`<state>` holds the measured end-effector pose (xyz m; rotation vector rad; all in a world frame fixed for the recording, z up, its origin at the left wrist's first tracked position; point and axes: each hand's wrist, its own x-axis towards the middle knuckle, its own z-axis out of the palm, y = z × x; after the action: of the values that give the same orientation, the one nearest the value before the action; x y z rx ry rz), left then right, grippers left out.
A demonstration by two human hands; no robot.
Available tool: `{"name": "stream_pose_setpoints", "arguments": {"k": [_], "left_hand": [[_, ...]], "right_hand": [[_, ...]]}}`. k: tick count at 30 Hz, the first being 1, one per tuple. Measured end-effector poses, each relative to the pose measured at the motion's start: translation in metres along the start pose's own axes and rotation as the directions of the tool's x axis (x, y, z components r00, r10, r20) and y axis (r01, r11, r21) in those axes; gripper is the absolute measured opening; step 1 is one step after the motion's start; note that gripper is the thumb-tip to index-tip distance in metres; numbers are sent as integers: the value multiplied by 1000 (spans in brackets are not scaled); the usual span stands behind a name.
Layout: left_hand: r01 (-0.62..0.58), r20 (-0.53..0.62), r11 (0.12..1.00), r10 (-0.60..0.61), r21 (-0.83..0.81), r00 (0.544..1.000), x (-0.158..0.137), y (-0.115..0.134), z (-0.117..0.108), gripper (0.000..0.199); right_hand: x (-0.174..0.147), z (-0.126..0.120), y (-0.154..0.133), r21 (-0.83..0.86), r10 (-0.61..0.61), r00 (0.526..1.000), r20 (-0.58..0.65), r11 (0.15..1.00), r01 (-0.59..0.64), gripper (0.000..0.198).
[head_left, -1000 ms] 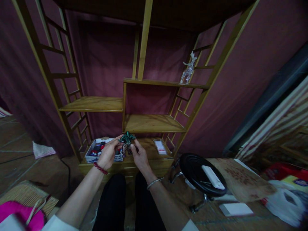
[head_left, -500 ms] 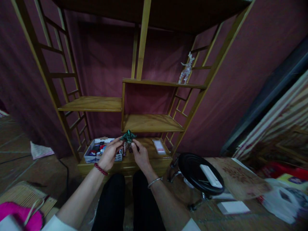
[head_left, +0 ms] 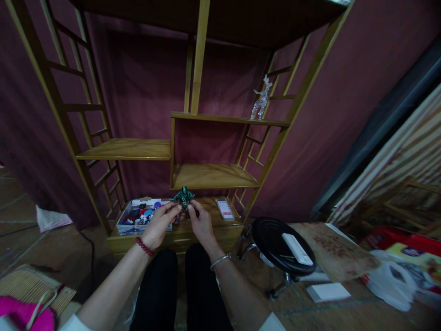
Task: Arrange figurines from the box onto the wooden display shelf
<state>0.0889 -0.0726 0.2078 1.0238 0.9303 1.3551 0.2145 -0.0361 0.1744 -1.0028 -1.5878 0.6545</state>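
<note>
I'm looking down at a tall wooden shelf unit [head_left: 206, 119] set against a dark red curtain [head_left: 144, 82], its middle boards bare from here, and a pale little deer ornament [head_left: 260, 99] stands alone on the upper right board; off to the right a round black stool [head_left: 280, 246] carries a white slab, and on the bottom board sits a shallow box of small toys [head_left: 139, 216] with a small card [head_left: 224, 208] well apart from it; now the centre of things: the left hand [head_left: 158, 225] and the right hand [head_left: 201, 223] meet just above that bottom board, in front of the lower shelf edge, and between them a small green toy figure [head_left: 183, 198] is pinched upright, left fingertips closed on its lower left side, right fingertips closed on its lower right, both hands gripping it; I'd judge it light and stiff, hard plastic by the look, with thin spiky arms or wings up top that could bend or snap, so the legs and trunk look the safer hold, and a gentle pinch ought to do; fine detail on it is too dark to read
</note>
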Motion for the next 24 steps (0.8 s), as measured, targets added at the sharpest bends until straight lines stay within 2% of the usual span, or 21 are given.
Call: {"name": "stream_pose_setpoints", "arguments": {"k": [5,9,24], "left_hand": [[8,-97,1000,-10,-23,995,2,-4,6,30],[33,-126,996,-42,-77,991,3,-4,10,29],[8,-62,1000,-10,-24,998,13,-14,3,31]], "right_hand": [[0,-4,2,3,-5,1000,12,1000,5,28],[1,-5,7,-26,-5,1000,13,1000,5,27],[4,-4,10,-44,-8,999,-37,999,6,27]]}}
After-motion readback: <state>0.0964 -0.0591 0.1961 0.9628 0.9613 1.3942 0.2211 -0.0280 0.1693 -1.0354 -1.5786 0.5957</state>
